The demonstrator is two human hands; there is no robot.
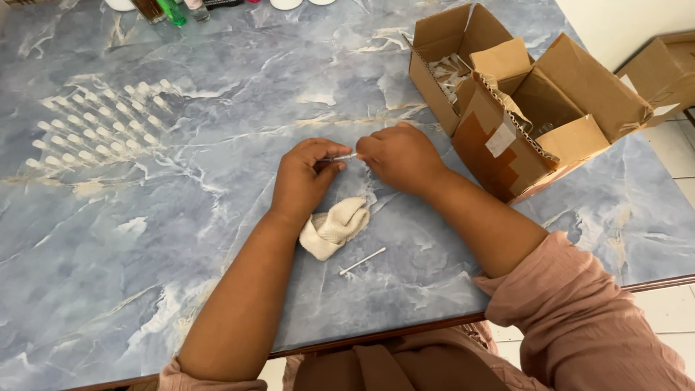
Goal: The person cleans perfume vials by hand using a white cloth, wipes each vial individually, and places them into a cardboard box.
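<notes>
1. The left hand (304, 181) and right hand (402, 156) meet over the middle of the blue marbled counter (181, 239); both hands are closed in a pinch on the ends of one small clear vial (340, 157), held level between them above the counter.
2. A cream cloth (334, 228) lies bunched just under the left wrist; a white cotton swab (363, 261) lies near it, apart from both hands.
3. Rows of small clear vials (98, 127) lie well to the left; open cardboard boxes (507, 94) stand just right of the right hand; bottles (174, 10) line the far edge.
</notes>
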